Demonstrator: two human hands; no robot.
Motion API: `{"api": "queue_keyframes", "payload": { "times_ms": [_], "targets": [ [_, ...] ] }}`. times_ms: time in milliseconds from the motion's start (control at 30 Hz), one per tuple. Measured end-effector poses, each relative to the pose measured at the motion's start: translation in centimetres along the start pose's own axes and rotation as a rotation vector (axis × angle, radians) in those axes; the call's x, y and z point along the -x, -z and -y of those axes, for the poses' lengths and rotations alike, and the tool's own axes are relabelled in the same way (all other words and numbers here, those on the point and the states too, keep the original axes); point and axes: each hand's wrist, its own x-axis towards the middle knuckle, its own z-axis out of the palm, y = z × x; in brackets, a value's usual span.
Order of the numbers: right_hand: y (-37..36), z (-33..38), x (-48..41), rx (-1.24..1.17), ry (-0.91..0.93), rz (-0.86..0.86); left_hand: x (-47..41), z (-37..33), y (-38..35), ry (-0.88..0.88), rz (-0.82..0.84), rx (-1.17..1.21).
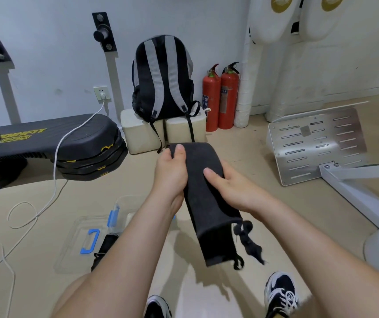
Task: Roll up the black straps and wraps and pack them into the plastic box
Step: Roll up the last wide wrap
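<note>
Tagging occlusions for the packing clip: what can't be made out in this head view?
1. Plastic box, head view: the left forearm covers most of it; contents unknown.
2. Black strap by the box: partly behind that forearm; inside or beside, rolled or not, cannot tell.
3. Black wrap: cloth, left hand and right hand hide its underside and the fingers beneath.
4. Frayed tail of the wrap: blurred, too small.

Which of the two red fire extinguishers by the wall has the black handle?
The right fire extinguisher, standing next to the white padded post; the left fire extinguisher has a red handle.
</note>
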Motion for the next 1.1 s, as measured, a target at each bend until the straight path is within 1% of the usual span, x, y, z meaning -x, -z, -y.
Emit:
{"api": "queue_keyframes", "payload": {
  "times_ms": [67,100,133,267,367,433,467,533,567,633,700,767,833,900,933,1000,1100],
  "targets": [
    [-0.4,0.0,0.1,0.096,0.04,-0.079,0.0,-0.3,0.1,0.067,0.01,0.118],
    [-0.6,0.1,0.2,0.111,0.062,-0.14,0.3,-0.3,0.0,0.095,0.051,0.158],
    [-0.9,0.0,0.1,0.122,0.078,-0.195,0.4,0.0,0.0,0.1,0.095,0.144],
    [-1.5,0.0,-0.6,0.114,0.069,-0.345,0.8,1.5,-0.2,0.054,0.236,-0.082],
    [-1.1,0.2,-1.2,0.03,0.056,-0.404,1.2,1.7,0.1,0.088,0.314,-0.145],
    [-1.0,0.2,-1.3,-0.044,0.045,-0.381,1.8,1.4,0.1,0.105,0.328,-0.134],
    [-0.9,0.3,-1.2,-0.117,0.048,-0.333,1.8,1.4,0.1,0.098,0.315,-0.109],
    [-0.2,0.7,-0.6,-0.324,0.049,-0.142,1.6,1.3,0.2,0.081,0.253,-0.024],
    [0.4,1.0,-0.2,-0.382,0.042,-0.024,1.4,1.1,0.3,0.079,0.213,0.019],
    [1.6,1.3,0.8,-0.347,0.052,0.167,0.9,0.7,0.5,0.082,0.153,0.081],
    [2.9,1.3,1.3,-0.26,0.083,0.235,0.7,0.4,0.5,0.086,0.12,0.098],
    [3.8,1.3,1.7,-0.175,0.097,0.247,0.5,0.4,0.3,0.103,0.083,0.09],
    [4.1,1.2,1.9,-0.003,0.137,0.24,0.4,0.4,0.2,0.134,0.038,0.089],
    [3.6,0.9,1.7,0.148,0.2,0.147,0.4,0.3,0.1,0.169,0.025,0.103],
    [3.4,0.7,1.5,0.181,0.21,0.085,0.4,0.3,0.1,0.182,0.044,0.106],
    [3.0,0.6,1.2,0.192,0.173,-0.002,1.0,0.0,0.1,0.182,0.111,0.085],
    [2.8,0.7,0.9,0.182,0.116,-0.028,1.9,-0.4,0.1,0.178,0.181,0.051]
  ]
}}
